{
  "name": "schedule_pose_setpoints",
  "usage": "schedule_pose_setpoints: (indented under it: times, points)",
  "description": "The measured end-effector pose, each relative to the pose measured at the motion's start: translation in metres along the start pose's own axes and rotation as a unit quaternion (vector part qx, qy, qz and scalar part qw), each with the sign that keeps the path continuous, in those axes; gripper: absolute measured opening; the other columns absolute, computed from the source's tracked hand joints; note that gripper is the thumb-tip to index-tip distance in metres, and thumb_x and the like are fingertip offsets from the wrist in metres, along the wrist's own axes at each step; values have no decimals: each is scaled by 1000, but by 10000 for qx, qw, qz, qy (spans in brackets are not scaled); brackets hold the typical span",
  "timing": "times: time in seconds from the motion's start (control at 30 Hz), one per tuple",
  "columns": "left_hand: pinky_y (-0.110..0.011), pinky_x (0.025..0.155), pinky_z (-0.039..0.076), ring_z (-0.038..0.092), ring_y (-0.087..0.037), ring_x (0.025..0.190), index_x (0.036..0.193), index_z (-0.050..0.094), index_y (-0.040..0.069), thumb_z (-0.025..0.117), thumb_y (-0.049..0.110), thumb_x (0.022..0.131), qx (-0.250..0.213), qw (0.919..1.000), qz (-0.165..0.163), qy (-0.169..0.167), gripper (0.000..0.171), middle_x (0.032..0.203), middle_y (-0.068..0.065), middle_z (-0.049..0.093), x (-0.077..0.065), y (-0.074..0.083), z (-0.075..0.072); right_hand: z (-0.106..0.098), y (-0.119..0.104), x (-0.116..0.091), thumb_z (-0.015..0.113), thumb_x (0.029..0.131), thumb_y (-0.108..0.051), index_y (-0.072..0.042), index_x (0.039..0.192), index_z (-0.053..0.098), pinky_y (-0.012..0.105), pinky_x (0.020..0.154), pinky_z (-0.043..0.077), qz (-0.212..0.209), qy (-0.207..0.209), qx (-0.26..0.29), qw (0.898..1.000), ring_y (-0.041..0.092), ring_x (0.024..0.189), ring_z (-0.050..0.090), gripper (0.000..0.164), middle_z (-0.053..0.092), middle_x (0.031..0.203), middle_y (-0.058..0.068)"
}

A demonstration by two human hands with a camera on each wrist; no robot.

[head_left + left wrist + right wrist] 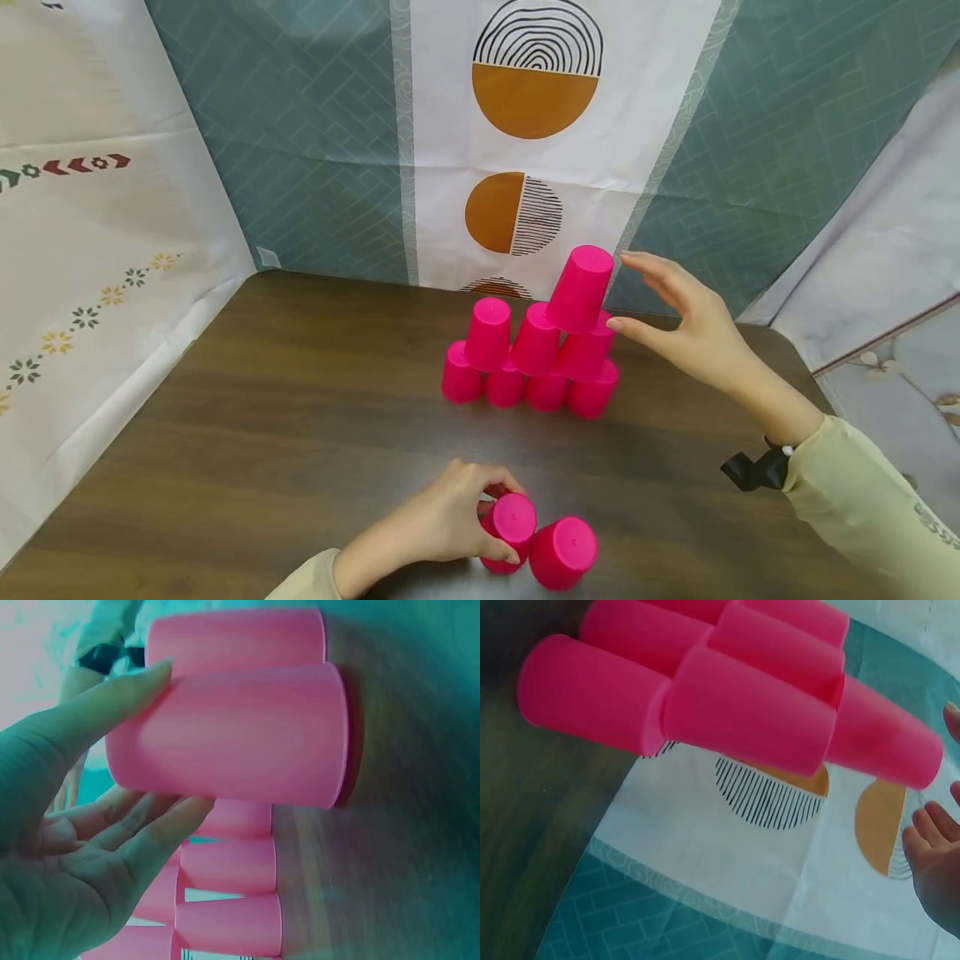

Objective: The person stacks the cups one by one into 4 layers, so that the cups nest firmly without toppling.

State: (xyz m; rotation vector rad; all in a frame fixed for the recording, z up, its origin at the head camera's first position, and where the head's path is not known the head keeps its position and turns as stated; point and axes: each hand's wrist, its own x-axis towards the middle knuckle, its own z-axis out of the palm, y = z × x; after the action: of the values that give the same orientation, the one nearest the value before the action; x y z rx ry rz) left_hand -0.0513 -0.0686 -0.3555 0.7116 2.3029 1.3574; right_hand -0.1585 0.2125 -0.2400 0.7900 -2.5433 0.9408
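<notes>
Upside-down pink plastic cups form a stepped stack at the back of the table: several in the bottom row, three above, and one top cup (581, 287) on the third level, towards the right. My right hand (690, 321) is just right of that top cup (889, 735), thumb and fingers spread apart, holding nothing. Near the front, my left hand (450, 517) grips an upside-down pink cup (232, 739) between thumb and fingers. Right beside it stands another upside-down pink cup (564, 553). Whether the gripped cup touches the table cannot be told.
The dark wooden table (300, 417) extends left of the stack. Behind it hangs a green and white patterned cloth (330, 167), close to the stack's back. Pale patterned cloths (97, 250) flank both sides. A black strap (757, 468) sits on the right wrist.
</notes>
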Motion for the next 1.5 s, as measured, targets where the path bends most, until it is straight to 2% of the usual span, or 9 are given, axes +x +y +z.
schedule_pose_setpoints:
  times: [0.2,0.47,0.57,0.7,0.77,0.87,1.1,1.3,1.5]
  points:
    - [-23,80,53,59,-7,93,105,65,16,84,21,67,131,9987,129,486,43,95,12,64,-6,8,-17,10,-16,-29,86,58,-2,-11,130,54,13,101,33,-781,471,-246,9955,9,126,44,79,51,135,5]
    - [-22,83,52,62,-8,93,110,64,14,85,16,67,160,9854,901,1437,48,101,8,66,-1,30,-55,36,-41,-79,80,74,-24,-2,127,54,18,103,34,-1378,-49,518,9891,16,125,47,63,51,132,11]
    - [-22,81,52,62,-9,93,111,64,12,85,11,66,253,9701,1569,1835,50,103,4,66,2,41,-67,48,-45,-101,79,75,-26,-4,132,49,16,103,33,-1342,-501,582,9880,16,126,45,68,48,136,9]
    - [-23,82,52,61,-10,100,116,62,8,84,10,67,652,9387,2476,2310,54,109,1,64,5,55,-78,58,-46,-129,77,77,-30,-11,139,42,17,98,40,-1019,-1211,354,9868,12,128,42,73,41,142,3]
    - [-23,84,51,59,-11,105,118,61,6,83,10,68,810,9249,2790,2452,55,113,-1,64,7,61,-82,61,-46,-141,74,79,-35,-16,141,39,22,94,45,-909,-1581,132,9832,10,129,39,74,38,145,-1]
    - [-25,88,50,57,-14,110,119,60,4,81,7,69,790,9144,3083,2501,55,117,-4,62,12,67,-88,66,-44,-153,70,81,-42,-18,143,36,30,86,51,-1039,-1996,-46,9743,11,130,37,74,35,147,-2]
    - [-25,86,51,55,-12,107,122,60,7,82,3,68,372,9229,2887,2520,59,116,-1,59,31,68,-101,80,-36,-168,66,85,-37,-15,141,38,30,83,53,-1348,-2250,237,9647,17,126,43,66,41,142,2]
    - [-24,89,49,54,-12,105,123,60,5,82,0,66,162,9228,2819,2620,61,114,-2,57,46,69,-109,84,-35,-171,65,88,-24,-18,134,44,13,81,49,-988,-2431,1006,9597,10,108,54,52,51,128,-3]
    - [-26,86,51,58,-10,105,123,58,6,81,6,70,-247,9274,2385,2872,59,116,-1,60,61,71,-113,83,-38,-170,66,87,-22,-18,133,45,14,82,49,-792,-2511,1127,9581,9,108,55,51,52,126,-4]
